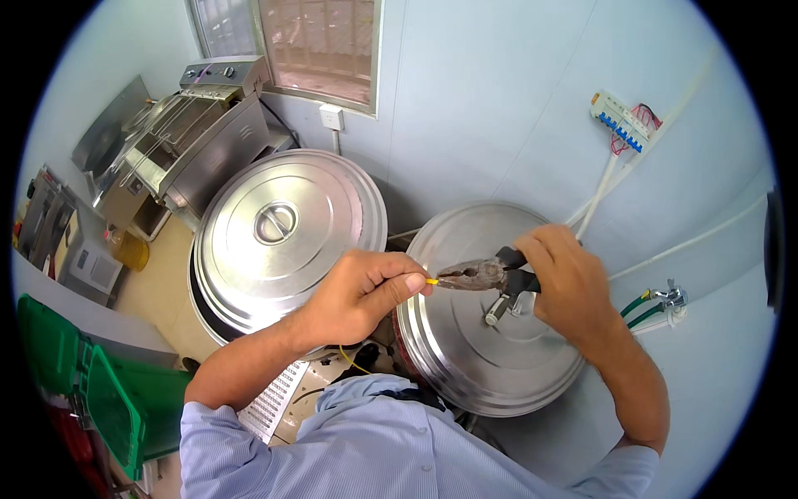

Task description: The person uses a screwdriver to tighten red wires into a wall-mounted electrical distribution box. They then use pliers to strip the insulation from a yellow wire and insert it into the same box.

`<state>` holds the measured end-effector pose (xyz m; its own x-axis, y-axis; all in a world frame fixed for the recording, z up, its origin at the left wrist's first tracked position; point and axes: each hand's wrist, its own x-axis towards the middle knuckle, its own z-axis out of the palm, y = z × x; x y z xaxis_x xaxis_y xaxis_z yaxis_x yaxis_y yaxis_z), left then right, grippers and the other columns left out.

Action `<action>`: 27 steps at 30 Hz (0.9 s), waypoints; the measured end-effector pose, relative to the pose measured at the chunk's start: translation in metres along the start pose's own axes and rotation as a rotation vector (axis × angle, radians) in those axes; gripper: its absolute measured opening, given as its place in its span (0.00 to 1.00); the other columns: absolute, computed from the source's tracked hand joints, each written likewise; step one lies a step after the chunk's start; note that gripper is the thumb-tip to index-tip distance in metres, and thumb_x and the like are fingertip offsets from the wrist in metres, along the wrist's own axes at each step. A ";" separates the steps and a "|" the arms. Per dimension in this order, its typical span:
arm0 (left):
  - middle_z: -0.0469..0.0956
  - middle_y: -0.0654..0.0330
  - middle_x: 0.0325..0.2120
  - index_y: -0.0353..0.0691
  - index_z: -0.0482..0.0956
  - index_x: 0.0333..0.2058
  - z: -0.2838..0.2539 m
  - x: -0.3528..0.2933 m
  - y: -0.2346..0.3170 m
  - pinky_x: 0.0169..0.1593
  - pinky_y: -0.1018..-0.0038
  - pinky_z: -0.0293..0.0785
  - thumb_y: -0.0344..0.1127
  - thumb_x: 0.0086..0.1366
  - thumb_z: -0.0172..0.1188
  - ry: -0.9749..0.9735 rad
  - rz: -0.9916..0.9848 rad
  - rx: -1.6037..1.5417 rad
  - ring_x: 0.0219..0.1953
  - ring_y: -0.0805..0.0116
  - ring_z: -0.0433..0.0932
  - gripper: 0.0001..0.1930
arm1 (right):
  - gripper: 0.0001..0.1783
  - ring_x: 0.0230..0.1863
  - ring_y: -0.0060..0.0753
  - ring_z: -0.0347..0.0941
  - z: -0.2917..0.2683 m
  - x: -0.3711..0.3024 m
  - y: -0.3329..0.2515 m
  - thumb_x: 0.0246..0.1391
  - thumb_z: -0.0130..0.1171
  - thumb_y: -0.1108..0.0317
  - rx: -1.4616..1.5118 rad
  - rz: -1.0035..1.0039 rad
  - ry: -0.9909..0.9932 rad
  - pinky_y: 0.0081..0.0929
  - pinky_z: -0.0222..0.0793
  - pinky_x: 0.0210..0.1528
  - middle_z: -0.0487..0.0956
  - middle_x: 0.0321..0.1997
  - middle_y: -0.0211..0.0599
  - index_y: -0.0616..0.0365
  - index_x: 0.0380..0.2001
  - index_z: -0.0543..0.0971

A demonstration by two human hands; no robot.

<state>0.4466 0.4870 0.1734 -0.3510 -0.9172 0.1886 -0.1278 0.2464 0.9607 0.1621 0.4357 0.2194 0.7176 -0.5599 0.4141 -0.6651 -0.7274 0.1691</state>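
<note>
My left hand (pixel 371 291) pinches a thin yellow wire (pixel 431 282) between thumb and forefinger. The wire's loose length hangs below that hand, near my shirt. My right hand (pixel 568 279) grips a pair of pliers (pixel 478 274) by its black handles. The worn metal jaws point left and meet the wire's end just beyond my left fingertips. Whether the jaws bite on it is too small to tell. Under the pliers is a large round steel lid (pixel 465 349), on which a small light-coloured object (pixel 497 311) lies by the lid's handle, partly hidden.
Another big steel pot lid (pixel 241 270) stands to the left. A steel fryer (pixel 199 125) is at the back left, green bins (pixel 133 399) at the lower left. A breaker strip (pixel 620 123) with red wires and a tap (pixel 670 294) with green hoses are on the right wall.
</note>
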 end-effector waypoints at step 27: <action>0.82 0.55 0.26 0.32 0.84 0.38 0.025 0.025 -0.034 0.31 0.76 0.71 0.33 0.69 0.58 0.228 0.380 0.212 0.26 0.69 0.78 0.10 | 0.24 0.28 0.30 0.74 0.071 -0.061 -0.079 0.34 0.49 0.83 2.629 0.631 -0.956 0.17 0.57 0.14 0.78 0.33 0.50 0.71 0.42 0.74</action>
<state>0.4185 0.4634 0.1399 -0.2007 -0.7894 0.5802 -0.2242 0.6135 0.7572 0.1855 0.4986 0.1177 0.9527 -0.1844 -0.2418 0.0436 0.8698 -0.4915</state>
